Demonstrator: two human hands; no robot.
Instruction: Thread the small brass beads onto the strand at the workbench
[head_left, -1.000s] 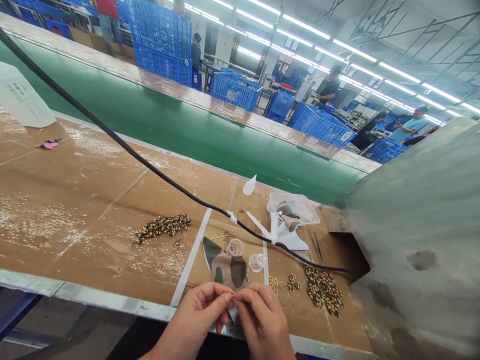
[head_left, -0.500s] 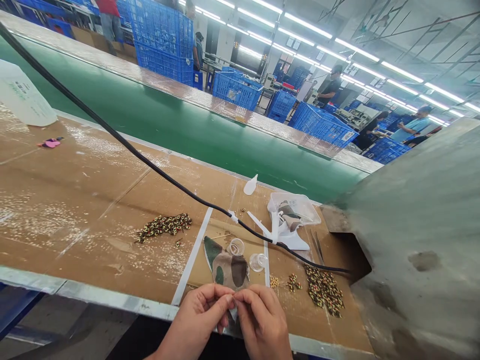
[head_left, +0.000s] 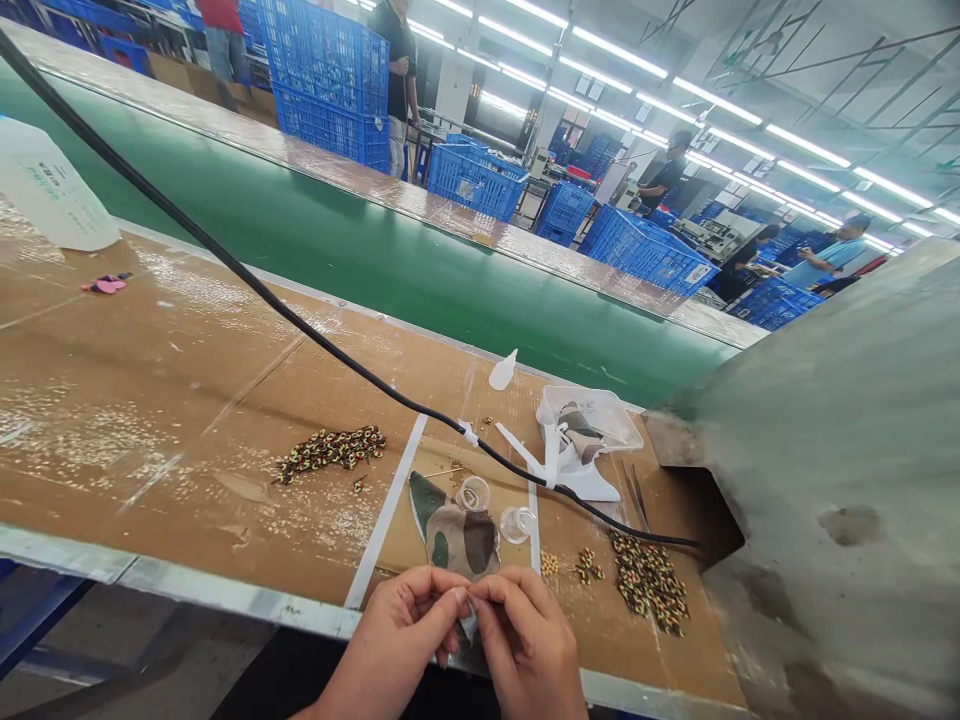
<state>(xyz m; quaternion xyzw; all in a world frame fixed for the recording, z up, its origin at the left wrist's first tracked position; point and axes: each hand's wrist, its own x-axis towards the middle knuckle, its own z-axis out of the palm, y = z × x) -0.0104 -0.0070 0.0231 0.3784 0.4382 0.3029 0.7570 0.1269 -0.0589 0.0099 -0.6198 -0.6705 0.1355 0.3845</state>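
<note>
Evidently, close work is being done by both hands just at the near end of a pointed piece of green, tan and brown camouflage cloth (head_left: 456, 530), which is laid flat on brown cardboard (head_left: 225, 400) and is partly hidden by the fingers. The left hand (head_left: 401, 630) is closed in a pinch of thumb and forefinger, and its tips are met by those of the right hand (head_left: 529, 630), which is pinched likewise. What is held between them cannot be told, being too small to be made out.

By the cloth's far right edge, a clear round plastic cup (head_left: 473, 493) is set, and a second clear plastic cup (head_left: 517, 524) is placed just to its right. Farther right of the cloth, a few small yellow beads (head_left: 550, 564) and a heap of small black, yellow and red pieces (head_left: 649, 580) are seen, with slim metal tweezers (head_left: 635, 495) laid beyond that heap. To the left of the cloth, another pile of black, yellow and red pieces (head_left: 330, 450) is spread. Beyond the cloth, a thick black cable (head_left: 300, 325) is stretched across, and a small white nozzle bottle (head_left: 503, 371) is placed past it.
</note>
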